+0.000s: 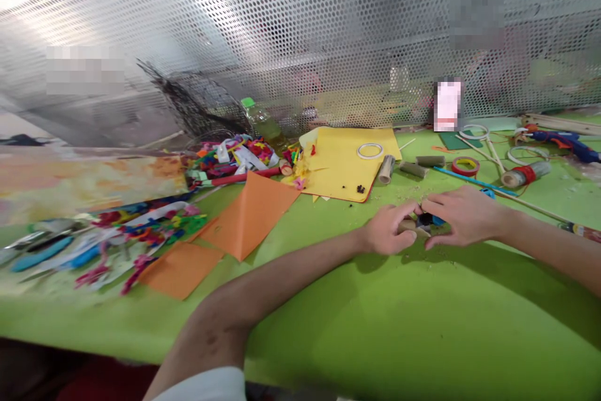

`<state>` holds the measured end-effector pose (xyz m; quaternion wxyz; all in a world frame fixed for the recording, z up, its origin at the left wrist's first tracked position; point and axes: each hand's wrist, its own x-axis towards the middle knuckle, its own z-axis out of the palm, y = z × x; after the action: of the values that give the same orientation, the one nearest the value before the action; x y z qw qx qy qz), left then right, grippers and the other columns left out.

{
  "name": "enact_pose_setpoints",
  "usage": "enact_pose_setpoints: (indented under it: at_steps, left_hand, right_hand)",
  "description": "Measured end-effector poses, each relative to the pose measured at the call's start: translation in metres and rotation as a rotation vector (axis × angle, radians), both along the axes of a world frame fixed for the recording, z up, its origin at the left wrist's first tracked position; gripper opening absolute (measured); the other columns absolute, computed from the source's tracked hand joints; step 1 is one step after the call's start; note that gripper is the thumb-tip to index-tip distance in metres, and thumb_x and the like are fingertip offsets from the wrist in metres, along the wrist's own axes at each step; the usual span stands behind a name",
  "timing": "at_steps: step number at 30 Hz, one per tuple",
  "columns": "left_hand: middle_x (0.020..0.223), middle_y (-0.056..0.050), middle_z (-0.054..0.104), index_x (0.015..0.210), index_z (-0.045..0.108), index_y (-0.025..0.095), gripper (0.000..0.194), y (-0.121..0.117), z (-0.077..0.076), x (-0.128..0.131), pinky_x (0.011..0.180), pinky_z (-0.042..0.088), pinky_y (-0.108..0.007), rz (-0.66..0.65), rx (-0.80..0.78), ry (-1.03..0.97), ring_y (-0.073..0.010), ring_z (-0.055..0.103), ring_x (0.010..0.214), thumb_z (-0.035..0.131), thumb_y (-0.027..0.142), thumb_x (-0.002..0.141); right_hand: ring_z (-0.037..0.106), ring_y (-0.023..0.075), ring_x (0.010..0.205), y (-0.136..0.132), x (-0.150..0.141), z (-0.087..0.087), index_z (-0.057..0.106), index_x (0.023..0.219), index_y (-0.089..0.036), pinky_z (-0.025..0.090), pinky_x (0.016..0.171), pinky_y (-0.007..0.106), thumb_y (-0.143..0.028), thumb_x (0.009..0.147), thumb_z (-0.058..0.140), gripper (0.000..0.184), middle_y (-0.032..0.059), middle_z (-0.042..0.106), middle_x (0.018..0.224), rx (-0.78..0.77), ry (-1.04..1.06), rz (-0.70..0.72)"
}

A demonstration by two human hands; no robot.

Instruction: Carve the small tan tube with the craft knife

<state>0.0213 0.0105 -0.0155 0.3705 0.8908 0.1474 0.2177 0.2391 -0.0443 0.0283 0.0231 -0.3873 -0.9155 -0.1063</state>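
Both hands meet low over the green tabletop. My left hand (392, 230) curls its thumb and fingers around a small tan piece (407, 224) that looks like a cardboard tube. From the right, my right hand (464, 216) closes in with bent fingers and thumb at the same spot. Between the hands show a black bit (425, 219) and a blue bit (437, 221), mostly covered by fingers, so I cannot tell what they are. Just beyond lie several short cardboard tubes, one upright (386, 169) and one on its side (413, 169).
Yellow sheets (338, 160) carry a white ring (370, 151). Orange paper (248, 216) and colourful craft scraps (154, 226) spread leftward. At right are red tape (465, 166), a red-wrapped jar (524, 174), a blue stick (474, 181) and a glue gun (566, 141). A perforated metal screen (328, 32) stands behind.
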Motion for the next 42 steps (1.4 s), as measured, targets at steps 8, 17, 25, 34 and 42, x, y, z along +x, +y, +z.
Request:
enact_pose_setpoints:
  at_steps: [8, 17, 25, 34, 42]
  left_hand:
    - [0.06, 0.007, 0.048, 0.1, 0.046, 0.018, 0.025, 0.003, -0.005, -0.001, 0.049, 0.032, -0.021, -0.047, -0.065, -0.051, -0.0089, 0.039, 0.049, 0.052, 0.028, 0.078]
    - [0.06, 0.007, 0.047, 0.098, 0.047, 0.018, 0.023, -0.002, 0.002, -0.003, 0.05, 0.03, -0.021, 0.001, -0.12, 0.006, -0.0086, 0.038, 0.05, 0.053, 0.026, 0.077]
    - [0.06, 0.007, 0.047, 0.094, 0.047, 0.019, 0.022, -0.001, 0.003, 0.0, 0.052, 0.032, -0.022, -0.016, -0.053, -0.008, -0.0091, 0.039, 0.051, 0.053, 0.027, 0.074]
    - [0.065, 0.005, 0.047, 0.096, 0.045, 0.019, 0.022, 0.001, 0.0, 0.0, 0.054, 0.032, -0.023, -0.036, -0.024, -0.027, -0.0099, 0.04, 0.054, 0.051, 0.028, 0.076]
    - [0.06, 0.007, 0.045, 0.097, 0.047, 0.018, 0.023, 0.002, -0.002, -0.001, 0.052, 0.031, -0.022, -0.04, -0.069, -0.058, -0.0088, 0.036, 0.051, 0.052, 0.027, 0.076]
  right_hand:
    - [0.061, 0.0181, 0.063, 0.002, 0.002, -0.003, 0.062, 0.101, -0.02, 0.02, 0.053, 0.03, -0.078, 0.087, 0.038, 0.064, 0.0041, 0.069, 0.081, 0.003, -0.008, 0.014]
    - [0.059, 0.0161, 0.059, 0.005, 0.006, -0.006, 0.063, 0.099, -0.02, 0.018, 0.052, 0.03, -0.079, 0.088, 0.032, 0.067, 0.0026, 0.068, 0.075, 0.011, 0.041, 0.026]
    - [0.061, 0.0192, 0.061, -0.001, -0.001, -0.001, 0.061, 0.1, -0.019, 0.021, 0.053, 0.031, -0.077, 0.089, 0.033, 0.066, 0.0056, 0.07, 0.08, -0.031, 0.026, -0.009]
    - [0.062, 0.0213, 0.062, -0.005, -0.006, 0.003, 0.059, 0.103, -0.019, 0.023, 0.054, 0.031, -0.076, 0.089, 0.034, 0.064, 0.0088, 0.071, 0.085, -0.018, 0.03, -0.041]
    - [0.06, 0.0178, 0.061, -0.002, -0.002, -0.003, 0.061, 0.101, -0.018, 0.02, 0.053, 0.031, -0.076, 0.089, 0.033, 0.065, 0.0056, 0.069, 0.079, 0.024, 0.039, 0.009]
